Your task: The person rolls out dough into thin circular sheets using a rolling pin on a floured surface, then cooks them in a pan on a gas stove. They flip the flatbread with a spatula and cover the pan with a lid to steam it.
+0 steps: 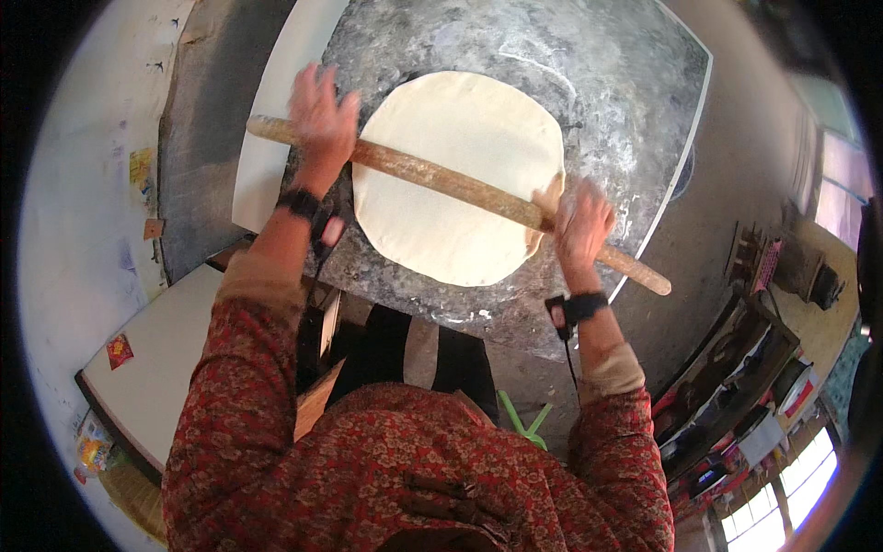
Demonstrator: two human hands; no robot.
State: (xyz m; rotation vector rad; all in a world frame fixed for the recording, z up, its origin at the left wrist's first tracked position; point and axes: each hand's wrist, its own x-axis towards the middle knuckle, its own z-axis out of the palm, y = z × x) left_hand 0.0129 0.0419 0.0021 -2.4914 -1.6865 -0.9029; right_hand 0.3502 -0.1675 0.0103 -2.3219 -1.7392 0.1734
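A long wooden rolling pin (448, 181) lies slantwise across a large, roughly round sheet of dough (441, 234) on a dark, floury board (621, 83). My left hand (323, 131) rests over the pin near its left end, fingers stretched out and blurred. Near the pin's right end, my right hand (583, 214) bears on it, also blurred, with its fingers partly bent. Both pin ends stick out past my hands. Close to my right hand the dough's edge looks slightly raised and shaded. Each wrist wears a black strap with a small device and a cable.
A white surface (255, 172) borders the dark board on the left. At lower left stands a pale tabletop (172, 352) with a red packet (119, 350). A green object (528, 428) is low beside me. Shelves with mixed items (731, 386) stand at right.
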